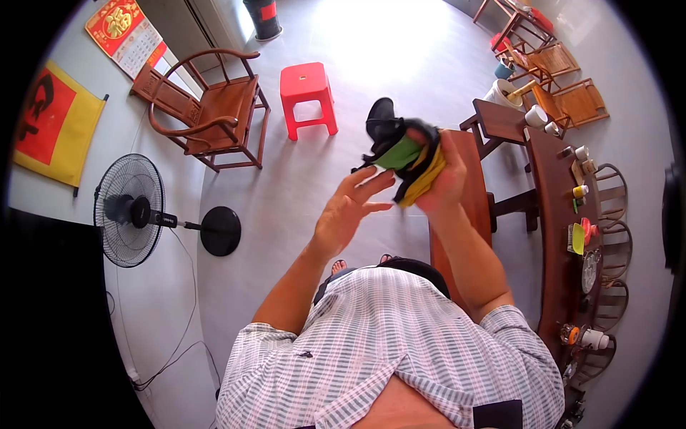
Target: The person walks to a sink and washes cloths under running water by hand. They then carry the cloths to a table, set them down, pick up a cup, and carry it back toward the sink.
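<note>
A bundle [400, 154] of black, green and yellow material is held up in front of my body; it looks soft and folded, with loose black parts at its far left end. Its exact kind does not show. My right hand [446, 177] is wrapped around the bundle's right side, thumb and palm against the yellow and black parts. Just below and left of it is my left hand [343, 213], fingers spread, with the fingertips close to the bundle's lower edge. Whether those fingertips touch it I cannot tell.
A red stool [304, 82] and a wooden armchair [225, 107] stand ahead to the left. At left is a standing fan [130, 209] with trailing cables. To my right are a wooden bench [457, 236] and a long table [554, 250] bearing cups and jars.
</note>
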Tool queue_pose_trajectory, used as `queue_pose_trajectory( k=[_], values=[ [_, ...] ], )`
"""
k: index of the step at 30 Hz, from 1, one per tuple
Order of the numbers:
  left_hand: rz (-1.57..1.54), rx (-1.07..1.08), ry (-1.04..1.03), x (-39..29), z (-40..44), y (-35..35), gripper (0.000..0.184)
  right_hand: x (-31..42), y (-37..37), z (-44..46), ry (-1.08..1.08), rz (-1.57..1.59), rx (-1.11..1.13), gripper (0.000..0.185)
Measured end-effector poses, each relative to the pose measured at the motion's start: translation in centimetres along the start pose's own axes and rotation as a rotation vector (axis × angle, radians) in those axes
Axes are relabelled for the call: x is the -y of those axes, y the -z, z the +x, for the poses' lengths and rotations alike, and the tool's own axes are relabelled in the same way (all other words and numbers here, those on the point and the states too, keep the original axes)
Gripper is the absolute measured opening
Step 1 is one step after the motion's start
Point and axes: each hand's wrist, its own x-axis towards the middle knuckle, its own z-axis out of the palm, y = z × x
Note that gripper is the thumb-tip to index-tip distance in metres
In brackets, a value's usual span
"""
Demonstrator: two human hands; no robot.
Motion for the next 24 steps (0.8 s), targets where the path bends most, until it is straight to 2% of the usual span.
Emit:
queue_pose_trajectory(
  k=[1, 2, 5, 7, 8, 9, 10, 12, 16, 18, 21, 22, 24],
  values=[
    [-0.006, -0.011, 0.068, -0.1, -0.5, 1.3, 0.066, 1.0, 0.1, 0.4, 0.066, -0.045, 0.012, 0.060],
    [0.021, -0.102, 0.129, -0.3, -0.8, 2.2, 0.056, 1.8, -0.1, 0.6, 0.094, -0.103, 0.049, 0.057],
    [0.490, -0.103, 0.346, -0.2, -0.5, 3.1, 0.043, -0.9, 1.8, 0.7, 0.044, -0.609, 0.115, 0.043],
    [1.219, 0.325, 0.212, 5.4, -0.7, 8.0, 0.042, -6.7, 3.6, -1.1, -0.058, -1.127, 0.367, 0.033],
    [1.519, 0.497, 0.050, 8.2, -0.7, 10.4, 0.043, -7.9, 2.8, -1.8, 0.203, -1.447, 0.558, 0.032],
    [1.491, 0.479, -0.084, 8.0, -1.0, 10.8, 0.045, -8.7, 2.0, -2.3, 0.490, -1.748, 0.752, 0.030],
    [1.466, 0.460, -0.219, 7.7, -1.2, 11.2, 0.047, -9.3, 1.2, -2.4, 0.403, -1.775, 0.745, 0.028],
    [1.612, 0.436, -0.104, 10.3, -3.3, 11.6, 0.043, -10.5, -0.5, -3.8, 0.196, -1.813, 0.713, 0.025],
    [1.917, 0.402, 0.072, 20.1, -3.7, 12.6, 0.035, -14.3, -3.6, -4.8, 0.069, -1.657, 0.937, 0.036],
    [1.870, 0.459, 0.736, 13.0, 0.9, 2.5, 0.036, -16.1, -4.4, -5.4, 0.016, -1.631, 1.034, 0.041],
    [1.640, 0.544, 0.233, 17.2, -1.9, 8.0, 0.040, -15.8, -2.0, -3.8, -0.140, -1.870, 1.007, 0.034],
    [1.644, 0.491, 0.662, 18.6, -1.1, 8.3, 0.052, -15.3, -0.4, -3.2, -0.108, -1.970, 0.947, 0.030],
    [1.640, 0.528, 0.282, 17.3, -5.3, 9.6, 0.057, -14.8, 3.7, -2.6, 0.023, -2.081, 0.784, 0.028]
  ],
)
